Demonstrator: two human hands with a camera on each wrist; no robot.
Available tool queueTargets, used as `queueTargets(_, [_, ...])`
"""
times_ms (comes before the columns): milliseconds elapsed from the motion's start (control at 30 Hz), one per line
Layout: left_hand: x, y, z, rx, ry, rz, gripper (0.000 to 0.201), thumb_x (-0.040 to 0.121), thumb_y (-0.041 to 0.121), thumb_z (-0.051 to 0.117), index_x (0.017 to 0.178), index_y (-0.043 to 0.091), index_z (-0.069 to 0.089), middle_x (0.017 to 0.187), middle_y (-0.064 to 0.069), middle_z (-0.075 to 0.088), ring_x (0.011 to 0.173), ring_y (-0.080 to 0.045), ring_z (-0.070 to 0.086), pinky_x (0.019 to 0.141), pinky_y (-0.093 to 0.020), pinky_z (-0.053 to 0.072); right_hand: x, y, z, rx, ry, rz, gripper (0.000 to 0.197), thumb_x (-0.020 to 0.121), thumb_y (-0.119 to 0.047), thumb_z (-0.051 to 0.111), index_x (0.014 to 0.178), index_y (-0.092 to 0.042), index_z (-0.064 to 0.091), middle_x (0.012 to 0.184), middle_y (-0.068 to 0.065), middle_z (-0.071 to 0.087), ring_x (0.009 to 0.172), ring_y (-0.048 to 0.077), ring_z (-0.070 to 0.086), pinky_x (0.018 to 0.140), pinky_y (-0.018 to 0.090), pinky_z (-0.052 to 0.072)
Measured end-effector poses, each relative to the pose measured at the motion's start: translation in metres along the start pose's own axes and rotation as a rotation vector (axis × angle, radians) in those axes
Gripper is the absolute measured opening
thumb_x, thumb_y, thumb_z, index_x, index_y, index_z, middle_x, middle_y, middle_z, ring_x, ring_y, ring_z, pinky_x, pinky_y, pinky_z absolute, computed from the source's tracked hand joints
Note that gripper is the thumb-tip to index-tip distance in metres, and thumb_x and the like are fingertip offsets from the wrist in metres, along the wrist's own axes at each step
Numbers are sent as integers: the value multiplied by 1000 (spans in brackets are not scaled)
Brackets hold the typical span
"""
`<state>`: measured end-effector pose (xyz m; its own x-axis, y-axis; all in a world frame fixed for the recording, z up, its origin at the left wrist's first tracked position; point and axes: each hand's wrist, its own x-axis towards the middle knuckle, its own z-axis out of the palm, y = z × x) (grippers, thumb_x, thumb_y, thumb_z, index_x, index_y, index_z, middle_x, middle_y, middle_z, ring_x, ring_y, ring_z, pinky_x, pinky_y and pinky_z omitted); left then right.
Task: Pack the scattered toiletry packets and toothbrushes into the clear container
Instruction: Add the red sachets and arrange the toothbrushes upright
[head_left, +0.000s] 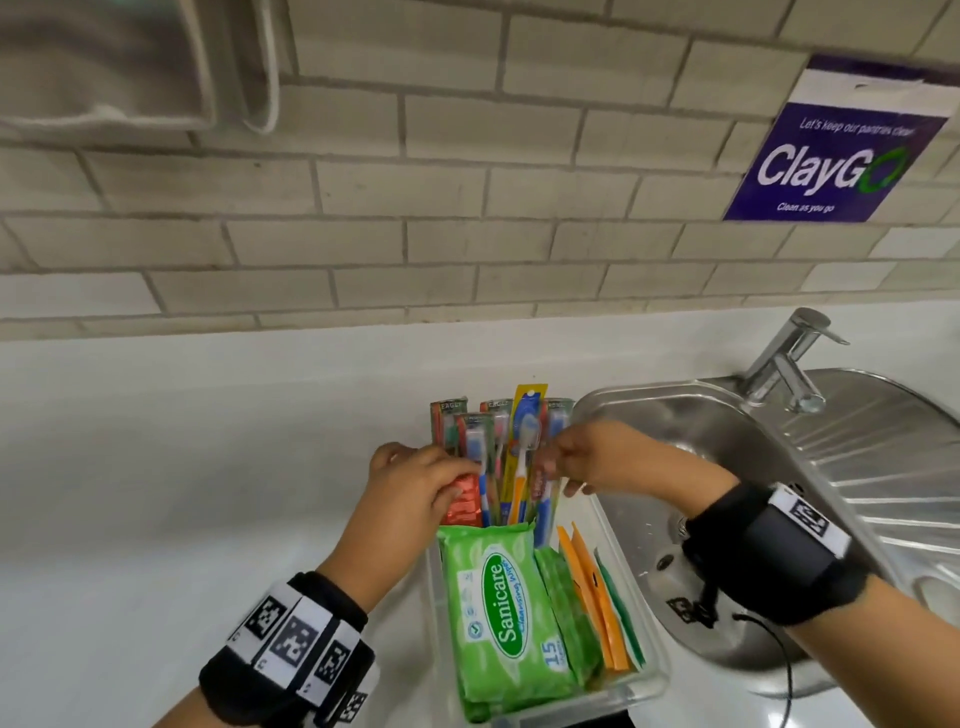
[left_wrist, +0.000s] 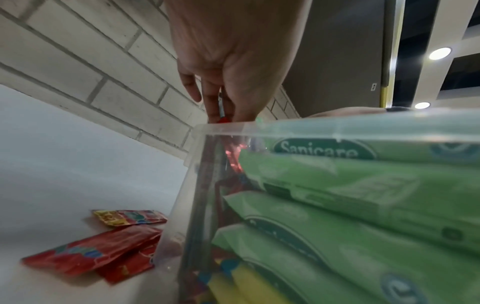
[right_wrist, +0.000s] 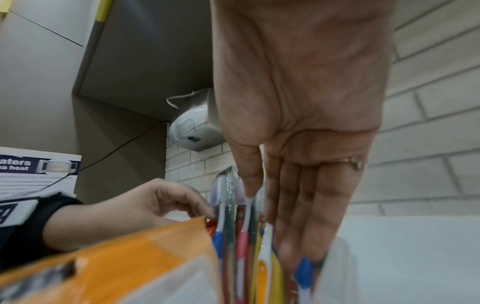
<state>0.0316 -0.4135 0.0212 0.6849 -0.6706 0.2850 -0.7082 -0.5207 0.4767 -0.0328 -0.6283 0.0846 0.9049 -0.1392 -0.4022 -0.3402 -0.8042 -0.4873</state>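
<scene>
Beside the steel sink (head_left: 779, 447) on the white table (head_left: 156, 467), the clear container (head_left: 655, 670) is already pretty full, so I'd say this job is mostly done. Packaged toothbrushes (head_left: 511, 457) stand upright at the far end, green Sanicare wipes packs (head_left: 498, 613) fill the middle, and some orange and green flat packets (head_left: 597, 603) are tucked on edge along the sink side. The left hand (head_left: 410, 493) pinches a red sachet (head_left: 465, 501) between thumb and fingers (left_wrist: 215, 98) and is slotting it in next to the toothbrushes at the container's far left corner. The right hand (head_left: 597, 457) has its fingers (right_wrist: 306, 205) straight and relaxed, laid against the toothbrush packs like it's holding them upright; it isn't gripping anything as far as I can see. What's left: the left wrist view shows a few red sachets (left_wrist: 91, 253) plus a red-and-yellow one (left_wrist: 130, 217) lying on the table just outside the container wall, so those need to go in. Readable stuff: "Sanicare cleansing wipes" with a "15" on the top pack, "EAGLE" or similar on the toothbrush cards (too small to be sure), and a purple wall sign (head_left: 836, 161) saying "ClayGo – Clean as you go". The sachet print is too blurry to read.
</scene>
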Motion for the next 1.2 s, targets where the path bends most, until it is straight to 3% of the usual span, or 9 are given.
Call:
queueTargets(100, [1, 2, -5, -151, 82, -35, 12, 77, 15, 70, 88, 20, 67, 87, 14, 66, 79, -10, 48, 82, -24, 36, -9, 21, 3, -68, 340, -69, 22, 84, -32, 64, 90, -10, 67, 86, 4, 72, 75, 20, 66, 71, 32, 53])
queueTargets(167, [2, 0, -9, -227, 105, -48, 10, 76, 10, 70, 84, 16, 66, 81, 16, 60, 81, -12, 49, 75, -15, 35, -14, 33, 13, -104, 464, -60, 34, 77, -41, 69, 99, -15, 63, 100, 5, 67, 87, 19, 61, 77, 32, 51])
queueTargets(300, [4, -1, -7, -226, -76, 13, 13, 75, 4, 70, 78, 17, 66, 80, 8, 65, 80, -9, 57, 72, -17, 44, -19, 44, 45, -44, 256, 67, 79, 79, -45, 66, 141, -14, 28, 138, 8, 49, 122, 23, 51, 99, 32, 44])
queueTargets(367, [3, 0, -4, -229, -161, 22, 17, 73, 2, 71, 76, 18, 67, 77, 13, 62, 76, 0, 57, 69, -6, 41, -16, 43, 59, 127, 148, 115, 71, 89, -30, 58, 145, -15, 17, 122, 12, 58, 106, 23, 59, 85, 26, 44])
queueTargets(433, [4, -2, -5, -297, -119, -7, 18, 72, 0, 72, 76, 16, 68, 74, 18, 60, 80, 2, 58, 69, -4, 43, -14, 43, 64, 231, 145, 159, 58, 93, -20, 49, 143, -16, 19, 97, 11, 61, 81, 20, 58, 73, 24, 40])
queueTargets(600, [5, -6, -21, -367, 54, -15, 24, 71, 1, 75, 73, 22, 64, 82, 12, 64, 78, -4, 59, 71, -10, 45, -13, 45, 66, 272, 161, 152, 46, 95, -18, 45, 138, -17, 26, 75, 1, 57, 56, 6, 49, 49, 19, 36])
queueTargets(867, [-3, 7, -33, -308, 123, 72, 25, 75, 4, 71, 75, 27, 62, 84, 15, 61, 82, -6, 57, 75, -21, 46, -12, 45, 66, 313, 162, 162, 45, 95, -18, 44, 138, -18, 28, 76, 0, 56, 57, 6, 49, 50, 19, 36])
queueTargets(1000, [-2, 15, -32, -441, 129, 33, 19, 74, 5, 73, 72, 23, 64, 81, 7, 64, 79, -11, 61, 73, -15, 47, -13, 43, 66, 317, 158, 168, 44, 96, -17, 44, 136, -18, 28, 69, -5, 54, 53, 5, 48, 47, 16, 36])
queueTargets(1200, [9, 3, -7, -229, -196, -35, 18, 75, 5, 71, 77, 24, 71, 77, 11, 68, 72, 3, 62, 65, -5, 46, -13, 43, 66, 313, 155, 167, 44, 96, -17, 43, 137, -18, 27, 68, -5, 54, 51, 5, 48, 46, 15, 36])
